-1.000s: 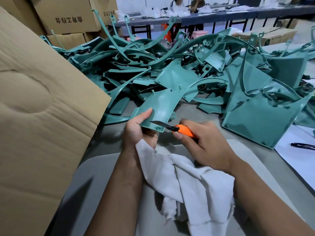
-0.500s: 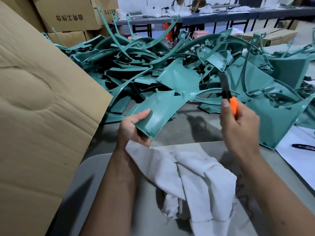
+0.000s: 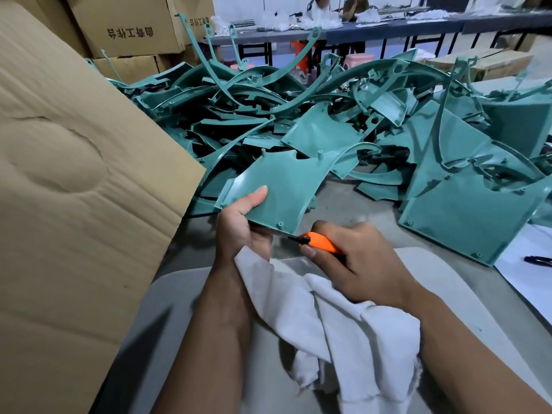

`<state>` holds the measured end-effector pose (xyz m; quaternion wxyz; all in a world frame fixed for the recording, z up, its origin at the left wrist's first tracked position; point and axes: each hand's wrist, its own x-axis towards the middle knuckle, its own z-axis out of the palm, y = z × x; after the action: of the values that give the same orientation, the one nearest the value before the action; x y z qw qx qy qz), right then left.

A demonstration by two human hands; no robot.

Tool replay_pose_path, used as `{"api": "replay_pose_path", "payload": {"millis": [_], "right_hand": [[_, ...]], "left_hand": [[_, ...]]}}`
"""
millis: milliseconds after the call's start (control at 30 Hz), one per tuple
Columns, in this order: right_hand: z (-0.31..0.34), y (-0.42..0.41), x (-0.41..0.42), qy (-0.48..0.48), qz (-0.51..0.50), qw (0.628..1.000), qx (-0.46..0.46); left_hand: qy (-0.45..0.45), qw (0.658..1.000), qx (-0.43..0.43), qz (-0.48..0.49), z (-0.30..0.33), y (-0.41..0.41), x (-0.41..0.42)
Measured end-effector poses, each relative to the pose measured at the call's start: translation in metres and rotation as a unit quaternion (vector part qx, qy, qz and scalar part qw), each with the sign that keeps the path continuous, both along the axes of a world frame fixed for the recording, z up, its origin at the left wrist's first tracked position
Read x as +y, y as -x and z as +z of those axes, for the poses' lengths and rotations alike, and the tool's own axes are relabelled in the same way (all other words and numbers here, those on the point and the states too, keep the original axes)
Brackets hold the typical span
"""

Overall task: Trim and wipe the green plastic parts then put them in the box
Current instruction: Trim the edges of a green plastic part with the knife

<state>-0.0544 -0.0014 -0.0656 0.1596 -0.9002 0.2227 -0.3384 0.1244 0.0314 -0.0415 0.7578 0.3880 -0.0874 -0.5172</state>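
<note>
Since half a second ago our right hand (image 3: 355, 264) has dropped from beside the pile back to the near edge of the held green part (image 3: 277, 192), which now sits tilted flatter than before.

Head view, items as we log them:

1. Held green part: a flat curved panel, centre of view, raised off the grey table (image 3: 373, 210). Our left hand (image 3: 239, 222) grasps its corner at 7 o'clock, thumb lying on the upper face, fingers under it.
2. White cloth (image 3: 343, 324): tucked under our left hand against the palm, the rest draped down toward 6 o'clock over a pale grey board (image 3: 448, 282).
3. Orange knife (image 3: 321, 243): clenched in our right hand, thumb on the body, dark blade tip pointing to 9 o'clock and meeting the part's lower edge, just beside a small peg.
4. Pile of green parts (image 3: 268, 115): loose strips and panels from 10 to 3 o'clock, behind the held one.
5. Large green panel (image 3: 466, 216): at 3 o'clock, lying on the table.
6. Cardboard flap (image 3: 74, 189): fills 9 o'clock, next to our left forearm.
7. Stacked cartons (image 3: 128, 28): at 11 o'clock, printed characters on one.
8. Black pen (image 3: 537, 260) on white paper (image 3: 525, 282): at 4 o'clock.
</note>
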Motion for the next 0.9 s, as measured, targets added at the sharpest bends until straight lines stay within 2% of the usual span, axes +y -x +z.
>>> {"api": "replay_pose_path", "payload": {"millis": [133, 367, 533, 667, 800, 900], "right_hand": [[-0.001, 0.002, -0.001, -0.003, 0.01, 1.0, -0.011], [-0.005, 0.003, -0.005, -0.023, 0.005, 0.999, -0.034], [-0.004, 0.008, -0.007, -0.016, -0.056, 0.996, -0.07], [0.001, 0.016, -0.012, -0.019, -0.125, 0.98, -0.154], [0.002, 0.03, -0.025, -0.041, -0.215, 0.95, -0.222], [0.003, 0.036, -0.029, -0.063, -0.237, 0.937, -0.25]], "left_hand": [[0.005, 1.0, 0.007, -0.019, 0.001, 0.003, -0.001], [0.016, 0.999, 0.04, 0.01, 0.004, 0.0, 0.004], [0.007, 0.997, 0.08, -0.009, 0.001, -0.006, 0.004], [0.023, 0.995, 0.043, -0.089, 0.005, -0.008, 0.011], [0.017, 0.994, 0.013, -0.104, 0.003, -0.012, 0.016], [0.011, 0.992, -0.01, -0.122, 0.005, -0.01, 0.019]]}}
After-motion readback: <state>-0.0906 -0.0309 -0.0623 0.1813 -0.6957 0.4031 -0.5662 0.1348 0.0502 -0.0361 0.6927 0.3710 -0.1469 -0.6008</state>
